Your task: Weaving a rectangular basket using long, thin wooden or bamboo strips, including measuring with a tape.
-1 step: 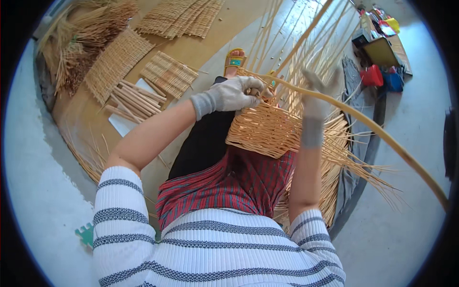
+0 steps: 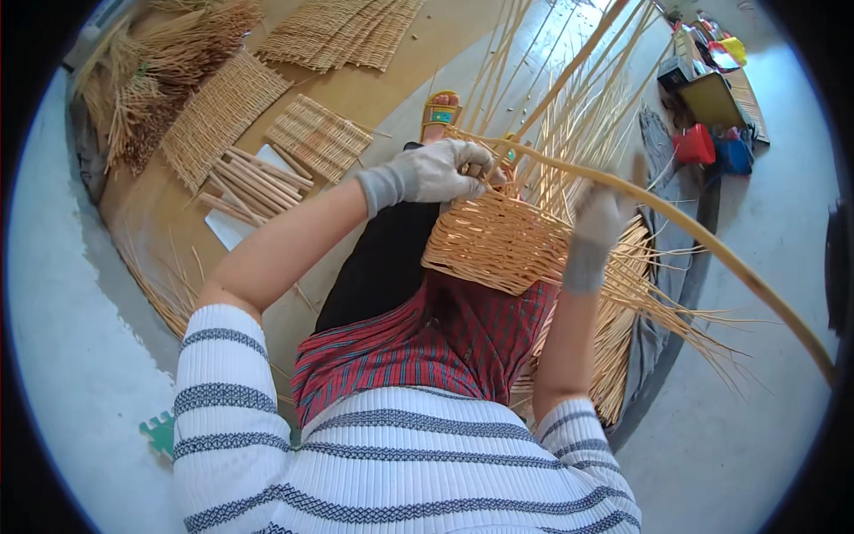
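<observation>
A part-woven wicker basket [image 2: 494, 245] rests on my lap, with long loose rods [image 2: 556, 125] rising from its far side. My left hand [image 2: 445, 172], in a pale glove with a grey cuff, is closed on the basket's upper left edge. To the right of the basket is my gloved right hand [image 2: 603, 216], raised and apart from the weave. Motion smears its fingers, so whether it holds anything is unclear. A thick peeled rod [image 2: 703, 236] curves from near the basket's rim, passing over my right hand toward the right edge.
Woven mats [image 2: 318, 138], a bundle of cut sticks [image 2: 253, 187] and dried stalks [image 2: 147, 98] lie on the floor at left. A pile of thin rods [image 2: 614, 329] lies beside my right arm. Red [image 2: 694, 144] and blue containers [image 2: 735, 153] stand by a box at far right.
My right hand has moved to the right and slightly toward me, away from the basket's upright rods. My left hand keeps its grip on the basket's edge.
</observation>
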Demonstrator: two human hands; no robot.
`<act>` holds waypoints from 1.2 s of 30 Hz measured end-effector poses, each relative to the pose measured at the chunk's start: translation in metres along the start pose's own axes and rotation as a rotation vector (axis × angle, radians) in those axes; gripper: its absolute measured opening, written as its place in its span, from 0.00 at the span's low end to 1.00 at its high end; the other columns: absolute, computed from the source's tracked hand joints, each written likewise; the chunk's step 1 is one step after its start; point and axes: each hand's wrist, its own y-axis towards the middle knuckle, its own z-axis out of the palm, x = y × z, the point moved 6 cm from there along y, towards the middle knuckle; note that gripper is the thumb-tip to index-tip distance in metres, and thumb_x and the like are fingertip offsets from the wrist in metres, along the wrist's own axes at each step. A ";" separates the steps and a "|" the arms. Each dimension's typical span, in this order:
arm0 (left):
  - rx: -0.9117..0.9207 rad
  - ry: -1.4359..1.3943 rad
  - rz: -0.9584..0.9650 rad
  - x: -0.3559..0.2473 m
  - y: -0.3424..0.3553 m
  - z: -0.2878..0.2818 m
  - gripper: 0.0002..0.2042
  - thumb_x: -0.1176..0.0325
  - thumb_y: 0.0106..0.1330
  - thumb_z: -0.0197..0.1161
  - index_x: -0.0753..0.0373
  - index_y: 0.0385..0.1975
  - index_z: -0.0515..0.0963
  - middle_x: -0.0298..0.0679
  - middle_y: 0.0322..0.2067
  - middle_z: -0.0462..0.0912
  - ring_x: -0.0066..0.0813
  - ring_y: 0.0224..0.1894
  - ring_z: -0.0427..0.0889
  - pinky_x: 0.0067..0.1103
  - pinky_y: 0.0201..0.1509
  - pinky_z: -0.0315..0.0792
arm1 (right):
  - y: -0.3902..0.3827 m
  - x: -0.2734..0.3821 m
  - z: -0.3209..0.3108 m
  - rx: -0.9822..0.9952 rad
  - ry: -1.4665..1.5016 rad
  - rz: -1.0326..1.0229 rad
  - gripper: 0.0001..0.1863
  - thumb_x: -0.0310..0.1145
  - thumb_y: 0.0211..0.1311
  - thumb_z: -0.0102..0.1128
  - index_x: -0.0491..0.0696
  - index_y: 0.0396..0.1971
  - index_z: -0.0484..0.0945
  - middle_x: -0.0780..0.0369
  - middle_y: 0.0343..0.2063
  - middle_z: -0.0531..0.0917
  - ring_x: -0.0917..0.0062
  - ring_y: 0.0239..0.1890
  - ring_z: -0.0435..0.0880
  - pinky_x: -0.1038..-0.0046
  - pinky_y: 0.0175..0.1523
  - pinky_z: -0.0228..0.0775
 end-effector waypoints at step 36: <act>-0.986 0.116 0.316 0.007 -0.062 0.043 0.16 0.79 0.69 0.70 0.63 0.55 0.78 0.36 0.45 0.78 0.23 0.36 0.78 0.22 0.46 0.79 | -0.073 0.085 0.050 0.440 -0.586 -0.511 0.18 0.37 0.70 0.66 0.50 0.56 0.82 0.57 0.47 0.87 0.59 0.51 0.87 0.59 0.54 0.82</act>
